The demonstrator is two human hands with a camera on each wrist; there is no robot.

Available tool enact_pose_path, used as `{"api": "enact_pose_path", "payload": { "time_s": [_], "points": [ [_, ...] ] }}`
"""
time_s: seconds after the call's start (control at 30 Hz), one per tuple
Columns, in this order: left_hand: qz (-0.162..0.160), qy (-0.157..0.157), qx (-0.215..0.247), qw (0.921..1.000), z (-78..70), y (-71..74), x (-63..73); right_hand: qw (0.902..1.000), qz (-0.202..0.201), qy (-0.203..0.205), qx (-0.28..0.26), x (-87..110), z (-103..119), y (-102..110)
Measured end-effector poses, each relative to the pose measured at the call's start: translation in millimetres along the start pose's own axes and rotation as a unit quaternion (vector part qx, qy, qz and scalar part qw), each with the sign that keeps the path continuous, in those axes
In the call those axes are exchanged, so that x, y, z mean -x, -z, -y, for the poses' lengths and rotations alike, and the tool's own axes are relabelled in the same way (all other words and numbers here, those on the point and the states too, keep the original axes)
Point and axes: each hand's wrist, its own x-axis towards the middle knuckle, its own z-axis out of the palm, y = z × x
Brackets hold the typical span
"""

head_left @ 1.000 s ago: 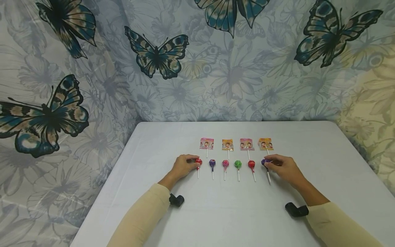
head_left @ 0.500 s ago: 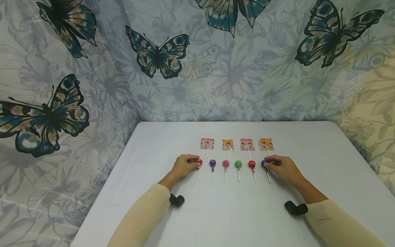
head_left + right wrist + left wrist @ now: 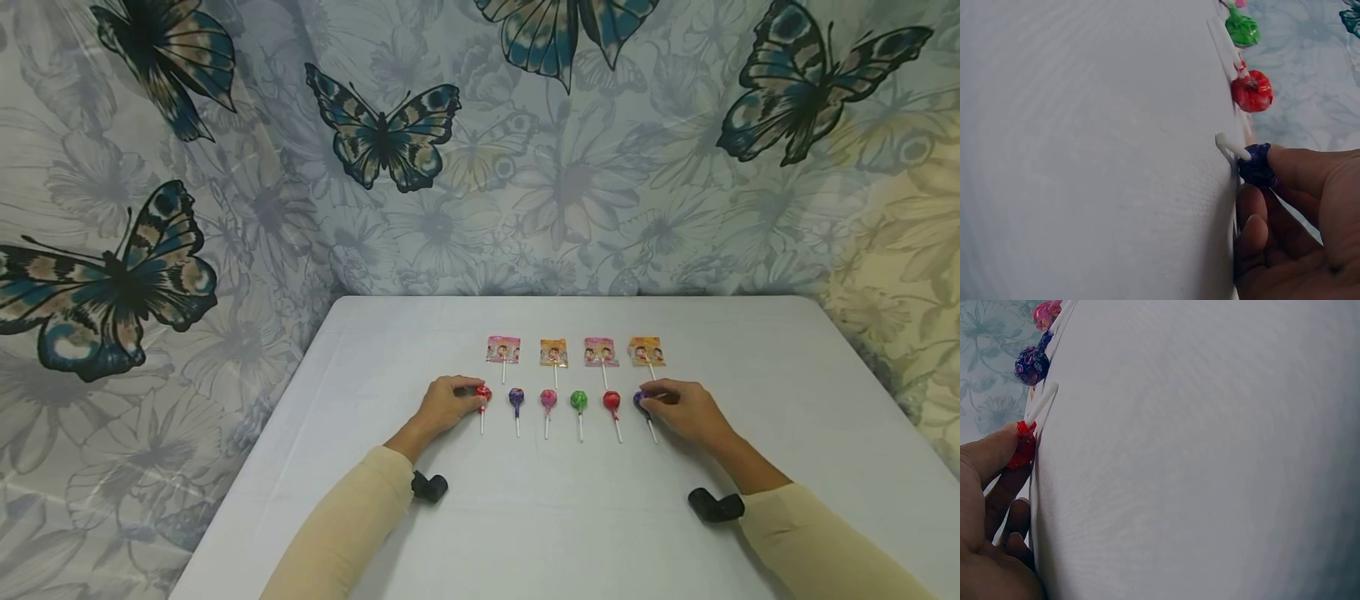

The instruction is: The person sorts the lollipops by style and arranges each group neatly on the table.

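At the left end of a row of lollipops, my left hand (image 3: 447, 402) pinches a red lollipop (image 3: 1025, 447) by its wrapped head, its white stick pointing toward me. My right hand (image 3: 688, 408) pinches a dark purple lollipop (image 3: 1256, 165) between thumb and fingers at the row's right end. Between the hands lie a purple lollipop (image 3: 516, 397), a pink lollipop (image 3: 548, 398), a green lollipop (image 3: 578, 401) and another red lollipop (image 3: 611, 400), sticks all toward me.
Behind them runs a second row of flat-wrapped lollipops, with a pink packet (image 3: 502, 348) at left and an orange packet (image 3: 647, 350) at right. The white-covered table (image 3: 555, 525) meets a butterfly-patterned cloth (image 3: 570, 208) at its back edge.
My right hand has shifted slightly left with the dark purple lollipop, bringing it nearer the row. The left hand stays in place on the red lollipop.
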Motion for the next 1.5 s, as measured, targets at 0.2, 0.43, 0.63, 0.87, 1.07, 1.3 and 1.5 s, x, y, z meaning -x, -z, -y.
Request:
{"api": "enact_pose_path", "payload": {
  "time_s": [0.2, 0.43, 0.63, 0.87, 1.07, 1.3, 1.5],
  "points": [
    [-0.001, -0.001, -0.004, 1.0, 0.7, -0.3, -0.2, 1.0, -0.003, -0.005, -0.004, 1.6, 3.6, -0.4],
    [-0.001, 0.004, -0.01, 0.9999, -0.4, -1.6, 0.8, 1.0, -0.005, -0.004, -0.005, 3.7, 1.5, -0.8],
    [0.002, 0.003, -0.005, 1.0, -0.8, -1.4, 0.5, 1.0, -0.003, -0.008, -0.002, 3.9, -0.2, -0.5],
    [0.002, -0.004, 0.0, 1.0, 0.6, -2.5, 0.4, 1.0, -0.002, -0.006, 0.002, 5.1, 1.5, 1.3],
    [-0.001, -0.002, 0.001, 1.0, -1.6, -2.3, 1.5, 1.0, -0.003, -0.002, 0.003, 5.0, -0.6, 1.7],
    [-0.005, -0.004, 0.0, 1.0, -2.5, -2.7, 2.8, 1.0, -0.006, 0.003, 0.001, 6.2, -0.6, 2.7],
    [-0.002, -0.005, 0.001, 1.0, -3.1, -1.7, 3.4, 0.9999, -0.003, -0.009, -0.004, 10.0, 6.6, 7.6]
  ]
}}
